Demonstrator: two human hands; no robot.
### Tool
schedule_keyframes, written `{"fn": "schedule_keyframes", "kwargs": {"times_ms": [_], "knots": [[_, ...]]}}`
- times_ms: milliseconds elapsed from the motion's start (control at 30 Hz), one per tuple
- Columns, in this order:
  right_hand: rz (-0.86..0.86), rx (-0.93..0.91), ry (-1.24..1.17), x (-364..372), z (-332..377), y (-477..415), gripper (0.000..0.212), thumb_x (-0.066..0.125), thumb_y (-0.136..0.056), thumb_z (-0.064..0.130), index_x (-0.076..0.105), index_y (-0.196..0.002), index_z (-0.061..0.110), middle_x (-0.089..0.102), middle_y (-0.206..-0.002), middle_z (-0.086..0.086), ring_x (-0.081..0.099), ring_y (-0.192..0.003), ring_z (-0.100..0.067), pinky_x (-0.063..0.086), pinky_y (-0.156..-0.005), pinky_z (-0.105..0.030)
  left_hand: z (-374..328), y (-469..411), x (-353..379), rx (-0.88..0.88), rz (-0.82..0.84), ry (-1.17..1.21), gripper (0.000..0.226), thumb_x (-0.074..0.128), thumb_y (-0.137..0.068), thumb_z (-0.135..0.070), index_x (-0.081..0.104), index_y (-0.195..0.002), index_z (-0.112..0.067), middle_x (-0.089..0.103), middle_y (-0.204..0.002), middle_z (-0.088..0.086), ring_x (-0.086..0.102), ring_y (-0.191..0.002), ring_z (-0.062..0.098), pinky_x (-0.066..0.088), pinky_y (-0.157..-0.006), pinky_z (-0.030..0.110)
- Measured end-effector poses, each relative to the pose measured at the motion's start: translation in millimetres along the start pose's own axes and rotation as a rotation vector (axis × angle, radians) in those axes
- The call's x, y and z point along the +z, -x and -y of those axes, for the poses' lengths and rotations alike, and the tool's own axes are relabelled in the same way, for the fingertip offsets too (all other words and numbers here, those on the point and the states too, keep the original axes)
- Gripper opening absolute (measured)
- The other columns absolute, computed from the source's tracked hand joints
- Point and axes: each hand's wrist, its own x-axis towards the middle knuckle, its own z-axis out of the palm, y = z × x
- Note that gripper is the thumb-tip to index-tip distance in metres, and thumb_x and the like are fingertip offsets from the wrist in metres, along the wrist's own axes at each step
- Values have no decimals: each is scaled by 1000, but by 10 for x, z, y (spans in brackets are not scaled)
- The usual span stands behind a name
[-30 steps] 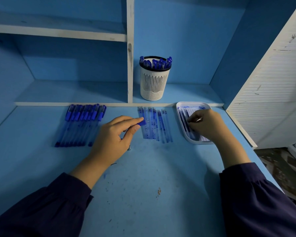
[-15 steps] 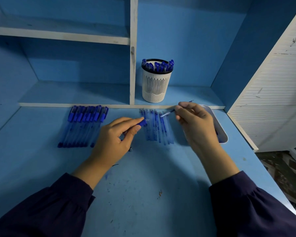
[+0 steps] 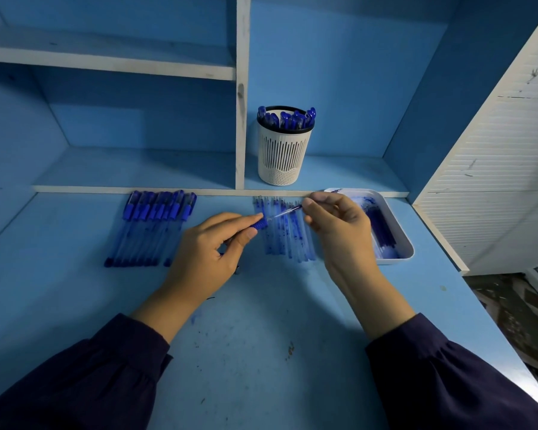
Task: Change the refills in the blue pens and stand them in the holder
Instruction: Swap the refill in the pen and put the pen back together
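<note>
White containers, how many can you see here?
2: the slotted pen holder stands on the back shelf; the shallow tray lies at the desk's right, partly behind the right hand.

White slotted holder (image 3: 284, 153), blue pens (image 3: 151, 228)

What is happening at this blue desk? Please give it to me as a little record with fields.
Left hand: grips a pen near its blue grip end
Right hand: pinches a thin refill, its free end at the pen's mouth
Holder: white, on the lower shelf, with standing pens in it
Desk, left: row of capped pens lying side by side
Desk, centre: row of clear tubes flecked with ink
Tray: white, at the right, dark refills lying in it
</note>
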Motion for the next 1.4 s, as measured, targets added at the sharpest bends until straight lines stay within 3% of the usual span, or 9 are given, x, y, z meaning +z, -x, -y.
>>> {"fn": "schedule_keyframes", "kwargs": {"times_ms": [200, 333, 433, 533, 700, 833, 1067, 1300, 1400], "knots": [[64, -256, 169, 23, 57, 96, 10, 72, -81, -3, 68, -85, 5, 71, -75, 1, 65, -72, -12, 51, -71, -20, 16, 2, 0, -3, -19, -4, 25, 62, -96, -17, 70, -116, -6, 71, -95, 2, 65, -74, 18, 54, -63, 32], [213, -352, 311, 91, -59, 203, 16, 58, -92, -3, 68, -95, 9, 70, -86, -6, 67, -84, -24, 55, -80, -35, -3, -1, -1, 12, -16, -11, 25, 64, -92, -7, 70, -117, -3, 71, -97, 4, 67, -78, 18, 54, -64, 35], [150, -397, 323, 136, -116, 221, 14, 61, -91, -2, 65, -99, 9, 66, -88, -2, 64, -84, -17, 51, -78, -29, 3, 8, -21, 26, -18, -23, 25, 64, -92, -7, 69, -117, -4, 71, -96, 4, 66, -73, 21, 53, -61, 37], [101, -396, 285, 137, -97, 223, 12, 67, -86, -2, 65, -96, 5, 66, -88, -7, 64, -82, -16, 50, -79, -25, 18, 21, -32, 14, -13, -12, 25, 63, -94, -10, 69, -117, -5, 70, -96, 4, 66, -73, 21, 53, -59, 38], [184, -366, 303, 147, -83, 260, 16, 56, -93, -3, 65, -98, 9, 67, -87, -6, 65, -86, -23, 54, -81, -29, -5, 37, -66, 10, -15, -13, 25, 61, -95, -13, 69, -117, -5, 70, -96, 4, 66, -74, 21, 53, -61, 38], [106, -412, 350, 102, -54, 195, 14, 71, -83, -1, 67, -94, 7, 66, -89, -12, 63, -81, -16, 50, -77, -22, -9, 51, -118, -2, -9, -15, 27, 59, -97, -19, 69, -118, -6, 70, -96, 3, 66, -74, 20, 54, -60, 38], [328, -467, 493, 60, -23, 205, 17, 60, -90, -2, 65, -102, 9, 68, -88, -1, 67, -86, -17, 52, -83, -25, -61, 61, -172, -19, -14, 21, 24, 63, -94, -15, 71, -114, -4, 72, -94, 0, 66, -78, 4, 58, -67, 25], [443, -461, 635, 90, -33, 234, 22, 68, -86, 2, 67, -88, 24, 67, -87, -6, 64, -83, -24, 53, -81, -38, -114, 129, -265, -28, 16, 12, 24, 68, -89, -5, 72, -113, -6, 72, -93, -1, 66, -78, 5, 54, -71, 15], [473, -377, 616, 132, -47, 280, 18, 68, -86, 3, 69, -91, 21, 68, -85, -4, 63, -78, -17, 52, -74, -29, -111, 152, -294, -41, 23, 17, 24, 68, -90, -4, 72, -113, -6, 71, -94, -2, 66, -81, 2, 54, -73, 14]]}}
